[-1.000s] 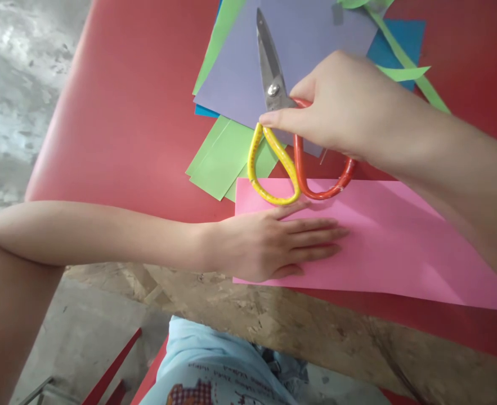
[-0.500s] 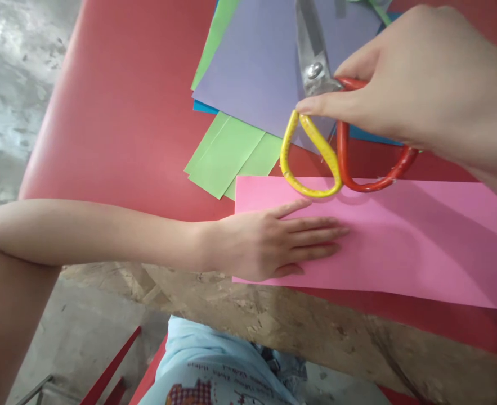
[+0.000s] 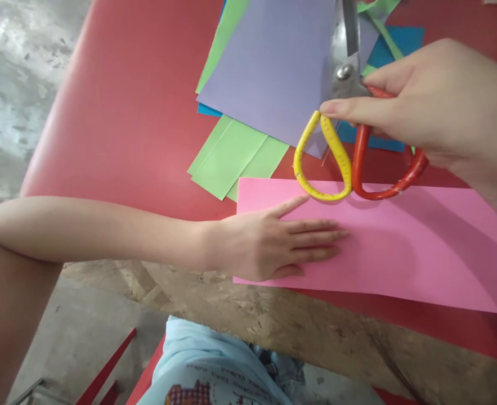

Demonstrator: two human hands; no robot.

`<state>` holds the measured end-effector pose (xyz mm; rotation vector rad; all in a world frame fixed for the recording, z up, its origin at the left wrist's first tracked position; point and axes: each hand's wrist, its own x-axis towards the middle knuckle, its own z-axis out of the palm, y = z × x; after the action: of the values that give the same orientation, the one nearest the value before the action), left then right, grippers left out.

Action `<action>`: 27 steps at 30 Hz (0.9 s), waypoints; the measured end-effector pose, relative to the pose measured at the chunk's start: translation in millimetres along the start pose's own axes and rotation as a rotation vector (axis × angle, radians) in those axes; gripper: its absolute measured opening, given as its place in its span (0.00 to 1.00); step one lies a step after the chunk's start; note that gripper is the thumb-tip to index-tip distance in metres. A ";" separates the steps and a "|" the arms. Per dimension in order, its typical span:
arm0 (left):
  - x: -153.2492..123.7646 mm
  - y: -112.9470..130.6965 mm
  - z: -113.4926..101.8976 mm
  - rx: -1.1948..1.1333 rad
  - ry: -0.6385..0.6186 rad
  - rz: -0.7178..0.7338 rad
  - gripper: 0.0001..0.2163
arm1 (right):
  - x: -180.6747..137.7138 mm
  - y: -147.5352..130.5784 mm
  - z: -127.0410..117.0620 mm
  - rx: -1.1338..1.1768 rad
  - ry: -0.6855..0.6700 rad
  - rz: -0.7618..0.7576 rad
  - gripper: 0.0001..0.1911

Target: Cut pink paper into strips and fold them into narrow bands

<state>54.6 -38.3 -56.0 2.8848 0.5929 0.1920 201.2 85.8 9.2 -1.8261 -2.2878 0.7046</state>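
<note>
One long sheet of pink paper (image 3: 400, 247) lay along the near edge of a red worktop (image 3: 125, 112), with the left hand (image 3: 265, 244) resting palm down on its left end, that grip released and spread flat. Over the paper's far edge, the right hand (image 3: 417, 101) had its grip closed around scissors (image 3: 346, 84) with one yellow and one red handle, blades pointing forward. Beyond, a purple sheet (image 3: 269, 67) overlapped green paper (image 3: 220, 48) and blue paper (image 3: 406, 45), and smaller green pieces (image 3: 229, 154) lay just beside the pink paper's far left corner.
</note>
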 end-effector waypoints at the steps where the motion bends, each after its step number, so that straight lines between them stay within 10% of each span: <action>1: 0.4 0.1 -0.3 0.006 -0.005 0.001 0.22 | -1.0 -0.4 1.6 0.028 0.000 0.005 0.30; 27: 4.4 0.5 -2.6 0.028 -0.046 0.011 0.23 | -1.0 -28.3 38.5 0.315 -0.038 -0.068 0.30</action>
<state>58.4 -36.5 -53.0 2.9109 0.5761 0.1191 161.7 69.8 -12.3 -1.5979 -2.1031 1.0284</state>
